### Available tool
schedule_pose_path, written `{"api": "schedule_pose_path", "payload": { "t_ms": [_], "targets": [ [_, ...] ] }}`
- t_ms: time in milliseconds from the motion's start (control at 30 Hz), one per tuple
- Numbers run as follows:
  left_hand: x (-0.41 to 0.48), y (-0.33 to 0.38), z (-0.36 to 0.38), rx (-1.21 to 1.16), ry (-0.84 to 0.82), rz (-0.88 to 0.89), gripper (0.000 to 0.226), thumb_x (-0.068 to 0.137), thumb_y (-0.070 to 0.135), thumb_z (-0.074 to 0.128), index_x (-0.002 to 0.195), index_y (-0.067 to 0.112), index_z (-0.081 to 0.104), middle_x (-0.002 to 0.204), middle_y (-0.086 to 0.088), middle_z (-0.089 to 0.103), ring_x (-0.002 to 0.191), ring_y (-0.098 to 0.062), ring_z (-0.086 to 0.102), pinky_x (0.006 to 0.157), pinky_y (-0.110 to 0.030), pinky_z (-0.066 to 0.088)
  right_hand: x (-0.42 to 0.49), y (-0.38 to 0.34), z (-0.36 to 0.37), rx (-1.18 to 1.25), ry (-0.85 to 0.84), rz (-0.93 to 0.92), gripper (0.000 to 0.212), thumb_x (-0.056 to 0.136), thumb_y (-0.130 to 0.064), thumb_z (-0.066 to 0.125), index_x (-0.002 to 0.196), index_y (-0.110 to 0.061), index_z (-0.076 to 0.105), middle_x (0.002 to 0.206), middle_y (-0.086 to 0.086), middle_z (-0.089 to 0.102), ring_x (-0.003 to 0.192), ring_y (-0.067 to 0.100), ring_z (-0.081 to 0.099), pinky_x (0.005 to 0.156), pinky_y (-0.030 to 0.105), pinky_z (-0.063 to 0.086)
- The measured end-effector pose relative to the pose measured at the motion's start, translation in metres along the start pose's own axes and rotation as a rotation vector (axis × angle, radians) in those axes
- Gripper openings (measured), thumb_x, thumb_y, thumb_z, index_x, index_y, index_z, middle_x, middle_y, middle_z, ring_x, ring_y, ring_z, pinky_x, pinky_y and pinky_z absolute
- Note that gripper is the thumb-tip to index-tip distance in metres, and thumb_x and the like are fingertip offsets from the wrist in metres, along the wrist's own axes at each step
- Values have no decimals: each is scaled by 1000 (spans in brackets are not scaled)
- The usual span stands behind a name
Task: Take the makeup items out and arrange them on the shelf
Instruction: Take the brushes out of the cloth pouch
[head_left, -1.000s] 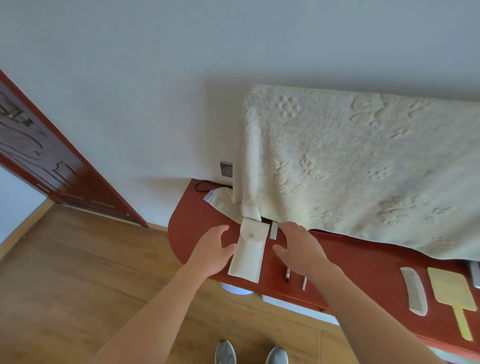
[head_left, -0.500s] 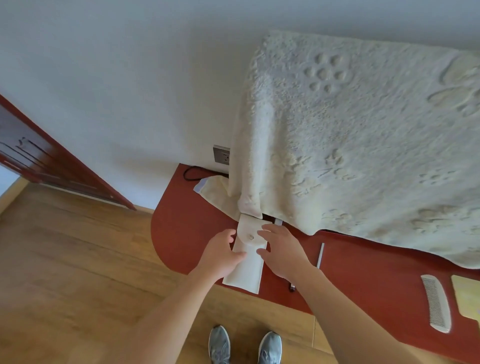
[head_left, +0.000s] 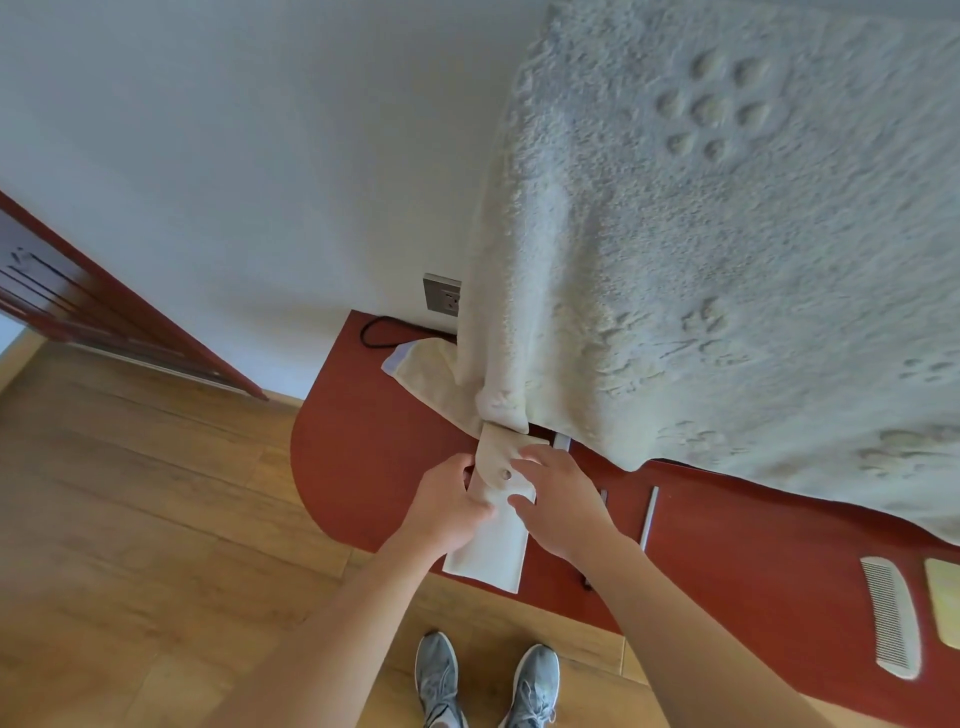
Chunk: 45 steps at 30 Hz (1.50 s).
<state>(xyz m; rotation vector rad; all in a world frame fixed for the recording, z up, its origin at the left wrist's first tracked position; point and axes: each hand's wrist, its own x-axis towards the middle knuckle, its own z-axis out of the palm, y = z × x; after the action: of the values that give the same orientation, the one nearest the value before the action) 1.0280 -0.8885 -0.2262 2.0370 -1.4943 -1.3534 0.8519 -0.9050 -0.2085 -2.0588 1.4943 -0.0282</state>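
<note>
A cream fabric pouch (head_left: 493, 551) with a snap flap lies on the red shelf (head_left: 374, 457), its lower end hanging over the front edge. My left hand (head_left: 449, 506) grips the pouch's left edge near the flap. My right hand (head_left: 558, 499) holds the flap and the right side of the pouch, fingers curled on it. A thin white stick (head_left: 649, 517) and a small silvery item (head_left: 562, 441) lie on the shelf just right of the pouch. A dark pencil end (head_left: 586, 583) shows under my right forearm.
A large cream fleece blanket (head_left: 727, 260) hangs over the shelf's back, its corner touching the pouch's top. A white comb (head_left: 891, 616) and a yellow hand mirror (head_left: 943, 603) lie at the right. A wall socket (head_left: 441, 294) and black cable (head_left: 379, 332) sit behind. Wooden floor lies below.
Both hands closed in from either side of the pouch and now hold it at the flap. The view has moved closer to the shelf.
</note>
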Motion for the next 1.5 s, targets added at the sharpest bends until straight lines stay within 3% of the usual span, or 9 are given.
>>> {"api": "schedule_pose_path", "payload": {
  "t_ms": [333, 533, 733, 967, 1200, 1300, 1500],
  "targets": [
    [-1, 3, 2, -82, -15, -34, 51, 72, 16, 75, 120, 21, 59, 96, 8, 70, 83, -8, 68, 71, -27, 59, -1, 0, 1, -20, 13, -3, 46, 97, -36, 54, 142, -26, 48, 150, -11, 36, 137, 12, 30, 107, 24, 32],
    [-9, 5, -1, -109, 11, -21, 54, 75, 14, 74, 125, 21, 56, 102, 6, 68, 84, -8, 67, 60, -16, 53, -2, -6, -1, -39, -1, -3, 49, 96, -41, 54, 143, -26, 46, 150, -11, 36, 138, 12, 30, 109, 28, 35],
    [-20, 2, -11, -224, 14, -23, 48, 75, 9, 75, 119, 20, 61, 99, 5, 71, 85, -10, 70, 73, -29, 59, -11, -13, -7, -41, 31, -32, 50, 96, -43, 54, 143, -28, 46, 151, -12, 37, 138, 11, 30, 107, 29, 37],
    [-51, 12, -33, -484, -68, -6, 44, 71, 3, 76, 112, 18, 68, 101, -2, 76, 94, -21, 73, 90, -49, 57, -34, -27, -25, -22, 191, -145, 49, 90, -41, 63, 136, -25, 55, 142, -11, 47, 132, 13, 37, 103, 27, 38],
    [-93, 37, -54, -548, -87, 54, 46, 72, 2, 77, 115, 16, 67, 105, -1, 76, 98, -21, 72, 94, -50, 55, -63, -43, -54, -9, 349, -250, 42, 80, -15, 75, 121, -21, 67, 129, -7, 59, 119, 20, 51, 88, 27, 48],
    [-111, 49, -60, -548, -76, 69, 47, 72, 2, 78, 115, 16, 67, 105, -1, 76, 98, -21, 72, 95, -50, 54, -76, -50, -65, -16, 407, -301, 41, 76, -8, 76, 115, -19, 69, 124, -5, 61, 112, 23, 54, 80, 35, 55],
    [-140, 70, -72, -625, -80, 102, 48, 72, -2, 78, 116, 11, 68, 107, -8, 75, 101, -26, 72, 96, -51, 54, -98, -61, -87, -56, 537, -412, 35, 78, -4, 72, 112, -13, 70, 119, 1, 64, 106, 26, 56, 82, 40, 56]
  ]
}}
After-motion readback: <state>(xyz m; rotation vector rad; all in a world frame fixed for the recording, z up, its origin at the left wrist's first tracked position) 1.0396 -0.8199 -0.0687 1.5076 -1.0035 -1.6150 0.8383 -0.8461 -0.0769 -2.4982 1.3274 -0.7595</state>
